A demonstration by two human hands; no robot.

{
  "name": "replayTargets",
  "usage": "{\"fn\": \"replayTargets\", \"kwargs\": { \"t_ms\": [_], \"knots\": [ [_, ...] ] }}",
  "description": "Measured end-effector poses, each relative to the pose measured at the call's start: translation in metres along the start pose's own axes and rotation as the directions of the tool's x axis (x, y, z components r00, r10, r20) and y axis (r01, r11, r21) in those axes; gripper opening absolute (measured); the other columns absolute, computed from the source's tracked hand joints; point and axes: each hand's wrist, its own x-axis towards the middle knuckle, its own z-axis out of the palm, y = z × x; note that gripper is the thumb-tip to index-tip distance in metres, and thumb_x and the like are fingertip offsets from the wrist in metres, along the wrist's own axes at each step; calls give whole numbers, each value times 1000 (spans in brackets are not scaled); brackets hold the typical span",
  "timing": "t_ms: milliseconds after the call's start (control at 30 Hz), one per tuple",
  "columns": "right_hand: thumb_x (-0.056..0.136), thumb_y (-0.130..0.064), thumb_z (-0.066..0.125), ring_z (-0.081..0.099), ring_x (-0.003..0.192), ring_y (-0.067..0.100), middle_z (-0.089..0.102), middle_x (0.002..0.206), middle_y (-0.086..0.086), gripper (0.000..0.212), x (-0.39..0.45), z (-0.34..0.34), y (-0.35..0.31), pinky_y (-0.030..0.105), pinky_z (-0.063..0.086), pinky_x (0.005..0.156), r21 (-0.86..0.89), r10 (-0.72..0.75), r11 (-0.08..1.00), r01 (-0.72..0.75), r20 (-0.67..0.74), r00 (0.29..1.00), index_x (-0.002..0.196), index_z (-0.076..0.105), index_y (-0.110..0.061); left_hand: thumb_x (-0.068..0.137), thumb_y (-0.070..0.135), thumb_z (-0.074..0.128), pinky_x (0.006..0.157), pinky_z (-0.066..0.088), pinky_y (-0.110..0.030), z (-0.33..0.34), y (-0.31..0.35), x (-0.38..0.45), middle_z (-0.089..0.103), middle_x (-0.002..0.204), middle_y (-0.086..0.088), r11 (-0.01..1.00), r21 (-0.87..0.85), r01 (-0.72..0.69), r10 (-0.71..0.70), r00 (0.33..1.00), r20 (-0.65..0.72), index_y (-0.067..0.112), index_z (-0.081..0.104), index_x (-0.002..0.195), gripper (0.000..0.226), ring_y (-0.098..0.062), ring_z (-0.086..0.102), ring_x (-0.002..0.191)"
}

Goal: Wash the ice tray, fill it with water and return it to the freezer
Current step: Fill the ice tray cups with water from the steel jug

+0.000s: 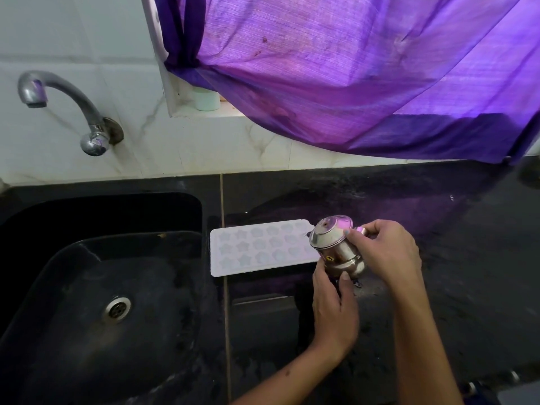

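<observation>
A pale ice tray (257, 248) with star and flower shaped cells lies flat on the black counter, just right of the sink. Over its right end I hold a small steel jug (336, 247) with a lid, tilted toward the tray. My left hand (333, 305) grips the jug's base from below. My right hand (385, 252) holds the jug at its handle side, thumb on the lid's rim. No water shows leaving the jug.
A black sink (96, 302) with a metal drain (117, 308) fills the left. A curved steel tap (67, 109) juts from the white tiled wall above it. A purple curtain (350, 68) hangs over the windowsill, where a small white cup (207, 99) stands.
</observation>
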Motion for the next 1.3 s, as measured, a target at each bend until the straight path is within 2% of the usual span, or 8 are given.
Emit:
{"fn": "replayTargets", "kwargs": {
  "t_ms": [133, 300, 567, 633, 833, 967, 1133, 1300],
  "knots": [
    [85, -40, 66, 60, 82, 24, 68, 83, 0, 18, -1, -1, 0, 33, 43, 68, -4, -8, 1000, 8, 3, 1000, 75, 62, -25, 99, 24, 43, 102, 37, -21, -1, 2, -1, 49, 134, 10, 1000, 1, 5, -5, 1000, 3, 25, 34, 143, 45, 5, 44, 120],
    [84, -40, 66, 62, 84, 25, 66, 78, -1, 22, 0, -3, 2, 33, 44, 69, 18, 0, 1000, 0, 8, 1000, 69, 60, -25, 97, 26, 43, 105, 37, -27, 0, 3, -3, 48, 137, 7, 1000, 14, 8, -8, 1000, -9, 23, 32, 144, 49, 0, 44, 123],
    [82, -39, 67, 62, 82, 23, 66, 76, -5, 20, -1, -1, 2, 33, 44, 69, 32, -12, 999, 11, 26, 1000, 70, 61, -24, 97, 22, 45, 90, 31, -1, -2, 4, -5, 47, 135, 11, 999, 8, 39, -39, 999, -16, 26, 29, 145, 51, 12, 42, 116],
    [82, -39, 67, 62, 82, 23, 65, 75, -6, 21, 0, 0, 1, 34, 45, 70, 29, -14, 999, 13, 30, 999, 69, 61, -24, 97, 21, 46, 88, 30, 1, -2, 4, -5, 46, 135, 11, 999, 6, 47, -47, 999, -24, 26, 27, 146, 52, 13, 42, 115],
    [81, -41, 68, 64, 81, 21, 67, 76, -7, 20, 3, 2, 0, 39, 53, 75, 35, -33, 999, 32, 51, 998, 69, 61, -26, 96, 20, 47, 90, 32, -2, -2, 7, -7, 42, 138, 13, 998, 1, 60, -60, 997, -51, 28, 23, 147, 57, 16, 41, 114],
    [81, -40, 70, 64, 78, 19, 67, 74, -7, 20, 4, 2, 0, 37, 51, 72, 78, -57, 996, 52, 62, 996, 69, 62, -25, 96, 24, 46, 101, 29, -16, -2, 10, -9, 34, 142, 16, 999, 7, 45, -45, 997, -56, 28, 17, 149, 61, 18, 36, 115],
    [80, -40, 70, 64, 79, 20, 67, 74, -7, 19, 4, 3, -2, 39, 53, 74, 64, -69, 996, 64, 70, 995, 69, 62, -26, 85, 39, 40, 110, 30, -30, -3, 15, -10, 30, 146, 12, 999, 10, 49, -48, 997, -56, 26, 16, 150, 70, 1, 37, 126],
    [80, -41, 69, 65, 80, 21, 68, 76, -5, 18, 4, 4, -7, 44, 55, 76, 50, -69, 997, 65, 81, 994, 70, 62, -27, 84, 40, 40, 111, 30, -30, -5, 16, -9, 30, 146, 13, 998, 14, 57, -56, 997, -55, 26, 15, 150, 72, 0, 36, 126]
  ]
}}
